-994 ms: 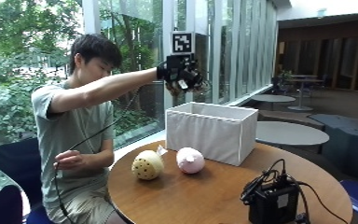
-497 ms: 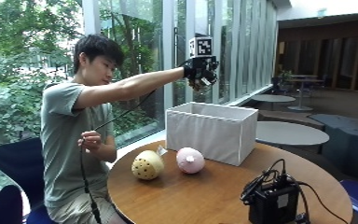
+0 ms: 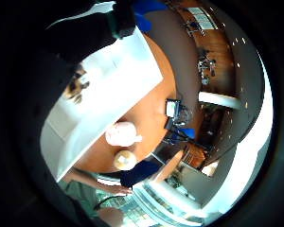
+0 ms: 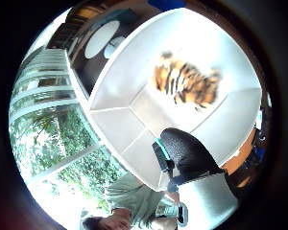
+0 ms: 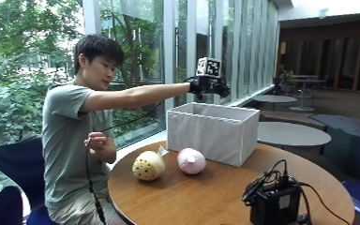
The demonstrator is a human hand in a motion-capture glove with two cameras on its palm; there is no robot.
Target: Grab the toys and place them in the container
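My gloved right hand hovers above the open top of the white fabric container, fingers spread downward and holding nothing. Seen from the thumb side of the palm, a striped tiger toy shows blurred inside the container, below my gloved finger. A yellow spotted toy and a pink toy lie side by side on the round wooden table, in front of the container. The little finger side palm view also shows the pink toy and the yellow toy beside the container.
A black device with cables stands near the table's front right edge. My bare left hand holds a cable at my chest. Blue chairs stand behind me by the window. More tables are further back.
My gloved hand has travelled from the window side of the container to above its opening and dropped a little lower. The two toys on the table have not moved.
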